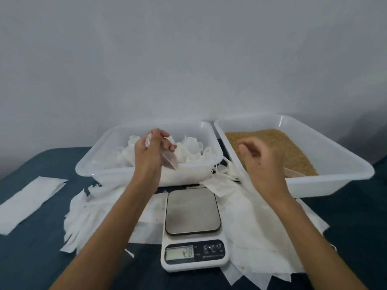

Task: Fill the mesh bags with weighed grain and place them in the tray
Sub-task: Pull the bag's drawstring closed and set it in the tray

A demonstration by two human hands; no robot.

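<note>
My left hand (149, 148) hangs over the left white tray (88, 164) and pinches a filled mesh bag (169, 159) by its top; the bag dangles just above the filled white bags (190, 152) heaped inside. My right hand (261, 158) hovers with loosely curled fingers, holding nothing, over the near left part of the right tray (335, 174), which is full of brown grain (278, 143). A white kitchen scale (192, 210) stands in front between my arms; its steel platform is bare and the display reads 28.
Loose empty white mesh bags (249, 227) lie spread around and under the scale on the dark blue surface (31, 258). A flat white strip (29, 201) lies at the far left. A beige scoop edge (293, 172) shows in the grain tray. A plain wall rises behind.
</note>
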